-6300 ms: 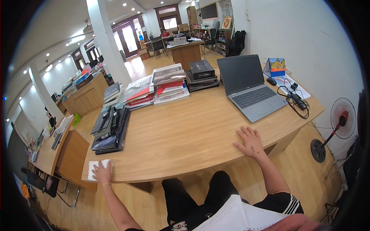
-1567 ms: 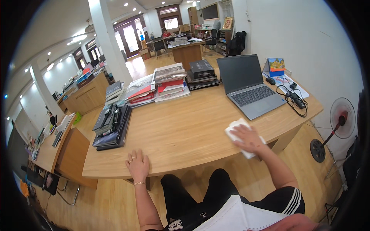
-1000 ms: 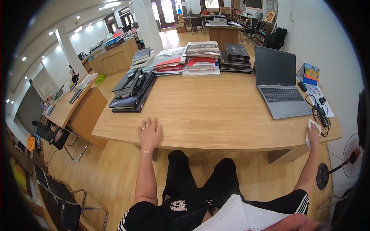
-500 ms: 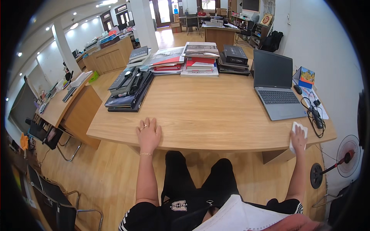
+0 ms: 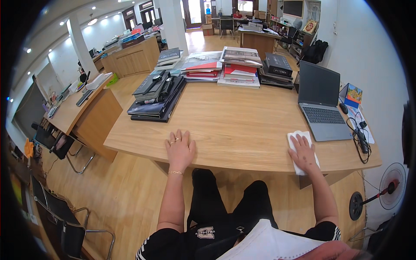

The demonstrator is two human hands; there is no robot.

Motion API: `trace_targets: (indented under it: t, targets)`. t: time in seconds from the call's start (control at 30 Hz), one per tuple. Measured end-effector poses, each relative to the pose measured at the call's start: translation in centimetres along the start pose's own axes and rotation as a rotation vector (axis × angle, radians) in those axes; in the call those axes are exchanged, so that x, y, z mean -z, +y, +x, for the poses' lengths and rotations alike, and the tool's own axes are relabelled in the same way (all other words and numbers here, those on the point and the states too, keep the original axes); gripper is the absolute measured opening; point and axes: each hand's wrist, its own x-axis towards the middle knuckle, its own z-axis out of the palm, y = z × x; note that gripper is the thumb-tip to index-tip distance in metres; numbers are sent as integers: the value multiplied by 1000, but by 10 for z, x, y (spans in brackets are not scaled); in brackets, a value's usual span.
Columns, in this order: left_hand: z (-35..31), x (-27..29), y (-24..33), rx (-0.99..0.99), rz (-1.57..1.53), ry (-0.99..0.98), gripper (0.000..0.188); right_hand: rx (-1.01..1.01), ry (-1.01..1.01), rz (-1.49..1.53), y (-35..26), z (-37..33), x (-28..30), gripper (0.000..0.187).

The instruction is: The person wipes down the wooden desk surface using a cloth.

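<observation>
My left hand (image 5: 180, 149) lies palm down on the wooden desk (image 5: 234, 121), near its front edge, fingers spread and nothing under them that I can see. My right hand (image 5: 304, 154) rests flat on a white cloth (image 5: 299, 135), fingers apart, pressing it against the desk top. One end of the cloth reaches the desk's front edge. Just beyond that hand stands an opened laptop (image 5: 324, 115) with a dark screen. I cannot see how the cloth is folded beneath my palm.
Dark folders and books (image 5: 158, 97) are stacked at the left, with more books and papers (image 5: 241, 67) along the back. A mouse (image 5: 343, 108), desk calendar (image 5: 353, 95) and black cables (image 5: 360, 141) lie right of the laptop. A fan (image 5: 392, 186) stands beside the desk.
My right hand has slid the white cloth leftward, from near the cables to in front of the laptop. My left hand stays on the desk; the view has shifted slightly.
</observation>
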Motion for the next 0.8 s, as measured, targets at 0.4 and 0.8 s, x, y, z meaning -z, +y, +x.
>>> trace_targets:
  t: [0.4,0.8]
  targets:
    - [1,1,5,3,-4,16,52,-37,73,2,-11,167,-29,63]
    - [1,-3,2,-14,-8,87,50,139,38,90,-205,246,-39,65]
